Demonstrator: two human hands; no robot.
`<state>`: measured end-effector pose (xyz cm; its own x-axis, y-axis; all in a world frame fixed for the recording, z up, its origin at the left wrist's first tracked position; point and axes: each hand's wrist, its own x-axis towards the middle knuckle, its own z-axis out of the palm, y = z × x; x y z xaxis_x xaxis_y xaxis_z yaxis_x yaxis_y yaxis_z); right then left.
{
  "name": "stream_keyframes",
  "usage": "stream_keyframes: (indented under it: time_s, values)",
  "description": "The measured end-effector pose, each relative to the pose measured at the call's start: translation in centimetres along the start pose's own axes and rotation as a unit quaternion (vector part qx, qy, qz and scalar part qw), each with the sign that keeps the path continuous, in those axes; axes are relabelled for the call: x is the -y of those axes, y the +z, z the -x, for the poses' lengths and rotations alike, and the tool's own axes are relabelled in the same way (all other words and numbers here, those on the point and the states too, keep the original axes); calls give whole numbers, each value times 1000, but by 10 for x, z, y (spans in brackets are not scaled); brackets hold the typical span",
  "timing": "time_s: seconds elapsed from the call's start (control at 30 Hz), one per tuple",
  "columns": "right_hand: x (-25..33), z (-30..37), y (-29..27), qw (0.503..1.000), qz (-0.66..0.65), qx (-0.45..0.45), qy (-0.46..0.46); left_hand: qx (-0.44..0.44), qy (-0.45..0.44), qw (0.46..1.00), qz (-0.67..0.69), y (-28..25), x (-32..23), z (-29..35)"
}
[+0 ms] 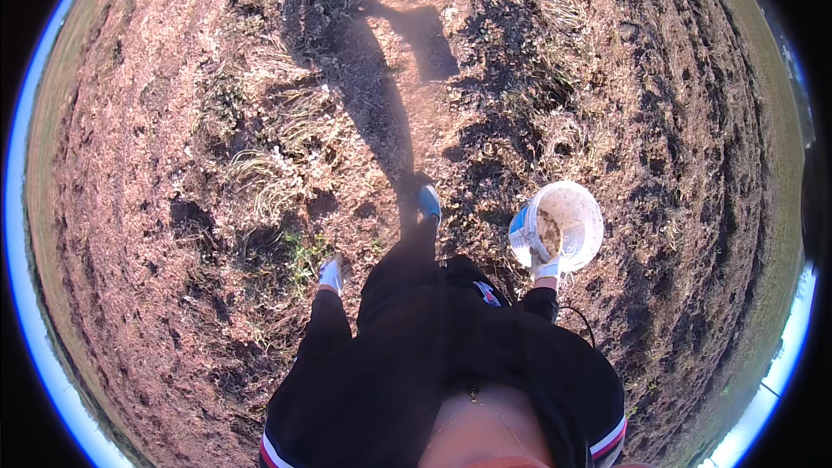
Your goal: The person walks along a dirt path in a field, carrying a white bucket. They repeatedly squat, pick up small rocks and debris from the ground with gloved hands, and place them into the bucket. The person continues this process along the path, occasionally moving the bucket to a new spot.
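Observation:
My right hand (546,269), in a white glove, grips the near rim of a white plastic bucket (582,208) with blue on its outer side. The bucket hangs at my right with its mouth facing up, and brown dirt or residue shows inside. At my left side hangs my left hand (331,274), also gloved in white, low over the dry plants. No object shows in it, but its fingers are too small to make out.
Dry, uprooted-looking plants (269,173) lie in rows on both sides of a bare soil strip (429,134). One blue shoe (429,200) steps forward on it. My shadow (373,78) falls ahead. Grass (780,121) borders the field.

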<state>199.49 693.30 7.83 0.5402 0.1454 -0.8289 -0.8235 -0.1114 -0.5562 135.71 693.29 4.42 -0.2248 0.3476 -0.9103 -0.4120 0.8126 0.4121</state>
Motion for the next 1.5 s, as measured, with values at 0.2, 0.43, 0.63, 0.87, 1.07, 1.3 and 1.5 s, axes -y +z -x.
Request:
stream_keyframes:
  time_s: [0.2,0.43,0.63,0.87,1.07,1.3,1.5]
  values:
    - [14,11,96,995,-81,57,33,70,98,992,-38,92,-117,-4]
    - [49,-26,180,993,-79,88,-6,45,24,998,-40,100,-120,-16]
    - [59,-71,261,991,-98,89,7,-31,-94,991,89,52,-83,-30]
    - [93,-89,350,997,-45,59,13,-101,-152,975,125,97,-115,-38]
    - [103,-82,456,990,50,114,72,-60,-56,996,-36,252,-260,-121]
    - [68,-131,616,935,312,170,-6,197,64,958,-199,569,-482,-140]
    - [-58,-154,767,729,632,246,-97,127,-2,987,-101,612,-528,-216]
